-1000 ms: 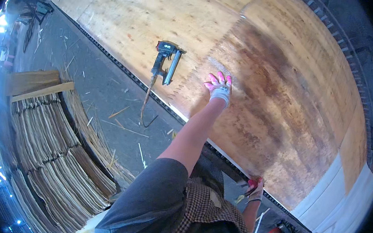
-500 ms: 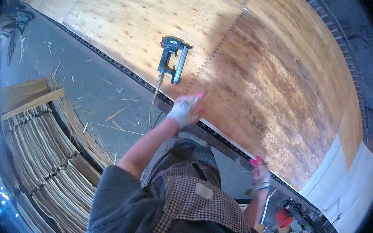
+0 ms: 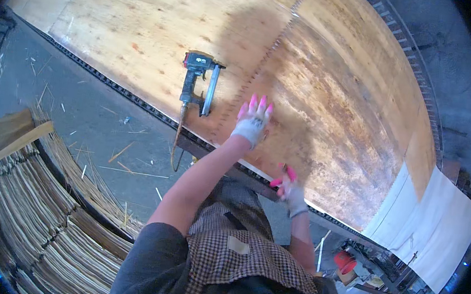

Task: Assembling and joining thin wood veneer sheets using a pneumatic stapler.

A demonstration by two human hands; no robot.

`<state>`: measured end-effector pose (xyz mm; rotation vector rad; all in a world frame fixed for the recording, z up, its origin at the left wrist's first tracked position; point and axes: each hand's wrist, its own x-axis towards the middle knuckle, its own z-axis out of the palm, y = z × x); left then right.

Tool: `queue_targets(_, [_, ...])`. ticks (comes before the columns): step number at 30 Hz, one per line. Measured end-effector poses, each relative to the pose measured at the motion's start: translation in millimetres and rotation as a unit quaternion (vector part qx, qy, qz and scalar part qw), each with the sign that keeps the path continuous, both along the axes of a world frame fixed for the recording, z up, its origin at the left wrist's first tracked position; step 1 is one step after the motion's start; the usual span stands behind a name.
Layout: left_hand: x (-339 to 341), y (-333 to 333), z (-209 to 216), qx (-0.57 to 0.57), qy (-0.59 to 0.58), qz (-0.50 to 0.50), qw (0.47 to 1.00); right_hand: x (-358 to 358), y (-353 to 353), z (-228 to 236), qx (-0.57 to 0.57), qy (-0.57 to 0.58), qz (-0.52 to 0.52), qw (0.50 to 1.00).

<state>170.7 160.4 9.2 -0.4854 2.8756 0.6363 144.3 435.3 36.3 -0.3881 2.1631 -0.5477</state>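
My left hand, in a white glove with pink fingertips, lies on the wood veneer sheet with its fingers stretched out and apart. Close to the sheet's near edge is my right hand, gloved alike, its fingers bent together. A small dark tip shows at those fingers, but what it belongs to is too small to make out. A pneumatic stapler, dark with a silver magazine, lies on the sheet left of my left hand. Its air hose hangs over the edge. A jagged seam crosses the sheet beyond my left hand.
A dark ridged rail runs along the table's near edge. Stacked veneer strips stand at the lower left, beside wood scraps on the floor. White sheeting hangs over the right end. A red container is at the lower right.
My left hand has moved right and farther onto the sheet, its fingers now spread. My right hand has come left and up to the near edge. The whole view has shifted slightly.
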Motion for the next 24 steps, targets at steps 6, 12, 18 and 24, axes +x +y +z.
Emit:
queue_targets(6, [-84.4, -2.5, -56.1, -0.053, -0.09, 0.11, 0.988, -132.2, -134.1, -31.4, 0.05, 0.438, 0.394, 0.807])
queue_targets(12, [-101.2, 1.9, -65.3, -0.045, -0.127, 0.147, 0.98, -168.6, -257.9, -31.7, -0.017, 0.313, 0.301, 0.901])
queue_targets(18, [-89.7, 4.8, -44.2, -0.052, 0.054, 0.178, 0.981, -207.1, -274.0, -59.2, -0.001, 0.246, 0.442, 0.863])
queue_targets(24, [-92.7, 33.8, -49.1, -0.069, 0.024, 0.251, 0.965, -198.7, -279.3, -63.7, -0.009, 0.263, 0.458, 0.849])
